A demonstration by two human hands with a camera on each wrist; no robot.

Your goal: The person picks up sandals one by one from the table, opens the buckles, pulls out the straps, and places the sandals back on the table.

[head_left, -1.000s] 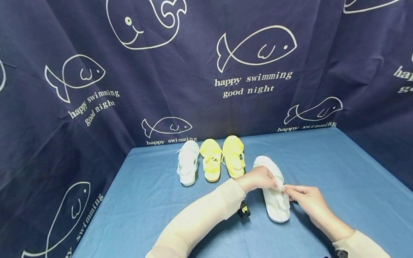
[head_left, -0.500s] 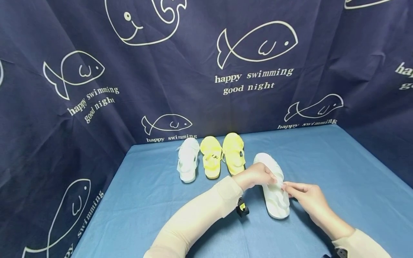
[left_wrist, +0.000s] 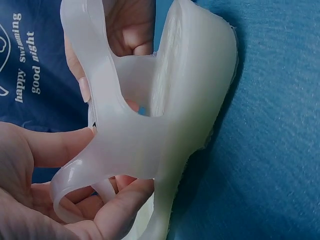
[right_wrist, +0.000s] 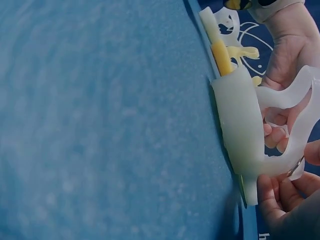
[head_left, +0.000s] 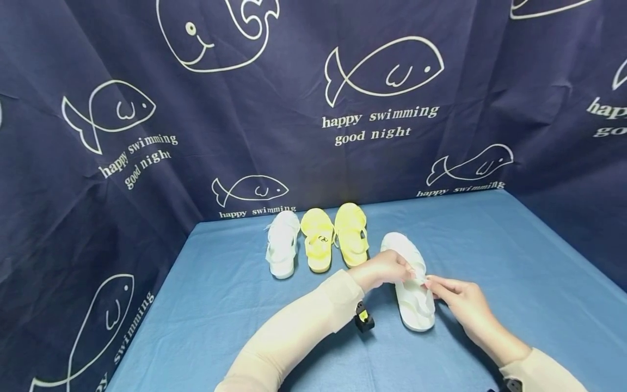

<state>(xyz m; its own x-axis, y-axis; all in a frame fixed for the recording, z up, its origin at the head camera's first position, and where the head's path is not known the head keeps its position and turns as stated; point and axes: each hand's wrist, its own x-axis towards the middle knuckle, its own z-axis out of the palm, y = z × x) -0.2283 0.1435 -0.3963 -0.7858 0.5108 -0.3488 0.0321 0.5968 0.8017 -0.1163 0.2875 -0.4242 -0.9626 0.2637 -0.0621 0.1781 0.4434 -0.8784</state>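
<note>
A white sandal [head_left: 415, 310] with a translucent strap lies on the blue surface, its toe pointing away. My left hand [head_left: 387, 268] reaches over from the left and pinches the strap in the middle of the sandal. From the right side, my right hand [head_left: 462, 302] pinches the same strap, its fingertips close to the left ones. The left wrist view shows the strap [left_wrist: 100, 75] arching above the sole, with fingers on both sides of it. A small dark, thin piece [right_wrist: 296, 167] shows by the right fingertips in the right wrist view; its kind is unclear.
Farther back on the blue cloth [head_left: 235, 316] stand a white sandal [head_left: 282, 245] and two yellow sandals, the left one [head_left: 317, 239] and the right one [head_left: 350, 234]. A navy curtain [head_left: 303, 152] with fish drawings hangs behind.
The head view has shifted slightly. Both hands stay at the strap with only small finger movements, and the sandals keep their places.
</note>
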